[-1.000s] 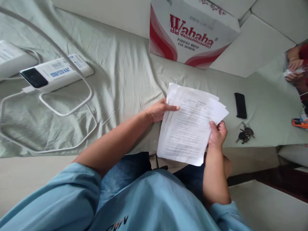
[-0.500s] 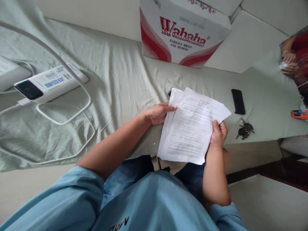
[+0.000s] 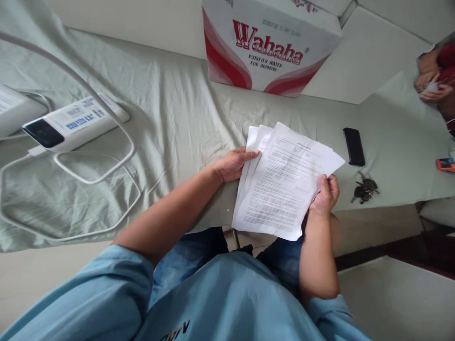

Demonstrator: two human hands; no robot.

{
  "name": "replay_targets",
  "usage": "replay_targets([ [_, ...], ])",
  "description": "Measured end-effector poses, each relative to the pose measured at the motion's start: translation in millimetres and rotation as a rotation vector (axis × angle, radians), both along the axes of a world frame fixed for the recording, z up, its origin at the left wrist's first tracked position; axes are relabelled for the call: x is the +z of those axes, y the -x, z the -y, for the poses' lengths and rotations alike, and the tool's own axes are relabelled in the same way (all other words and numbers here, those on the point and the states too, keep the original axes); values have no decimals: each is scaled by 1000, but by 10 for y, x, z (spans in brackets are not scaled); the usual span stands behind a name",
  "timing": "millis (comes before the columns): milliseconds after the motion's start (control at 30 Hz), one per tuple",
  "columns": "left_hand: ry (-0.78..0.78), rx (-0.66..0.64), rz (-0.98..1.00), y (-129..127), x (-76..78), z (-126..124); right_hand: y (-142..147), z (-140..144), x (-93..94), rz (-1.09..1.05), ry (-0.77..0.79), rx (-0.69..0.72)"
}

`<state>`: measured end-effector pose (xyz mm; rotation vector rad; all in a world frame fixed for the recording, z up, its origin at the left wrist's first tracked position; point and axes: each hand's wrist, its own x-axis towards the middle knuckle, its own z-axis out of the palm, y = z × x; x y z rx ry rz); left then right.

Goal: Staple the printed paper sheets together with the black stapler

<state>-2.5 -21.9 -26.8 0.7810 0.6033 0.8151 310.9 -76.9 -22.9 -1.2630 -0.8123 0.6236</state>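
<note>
Several printed paper sheets (image 3: 280,184) are held up in front of me, fanned slightly so that their left edges show one behind another. My left hand (image 3: 234,164) pinches the left edges, thumb on top and fingers behind the paper. On the other side, my right hand (image 3: 324,195) grips the right edge with its thumb on the front. The top sheet carries lines of small dark text, too fine to read. Its upper right corner sticks out past the sheet behind it.
A Wahaha water carton (image 3: 266,52) stands at the back of the cloth-covered surface (image 3: 170,104). Left lie a white power bank (image 3: 78,121) and a looped white cable (image 3: 133,147). Right are a black phone (image 3: 354,147), keys (image 3: 365,188), an orange object (image 3: 445,165) and another person's hands (image 3: 432,87).
The sheets have spread a little further apart at the upper left, where another edge now shows. Both hands still hold them. The other person's hands at the right have shifted slightly.
</note>
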Motion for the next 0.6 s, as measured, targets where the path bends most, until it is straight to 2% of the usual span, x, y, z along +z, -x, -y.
replay_targets([
  [167, 39, 23, -44, 46, 50, 13, -49, -13, -13, 14, -22, -106],
  [333, 150, 39, -25, 70, 136, 61, -29, 3, 29, -38, 14, -113],
  [600, 162, 55, -1, 59, 141, 84, 33, 8, 99, -83, 38, -89],
])
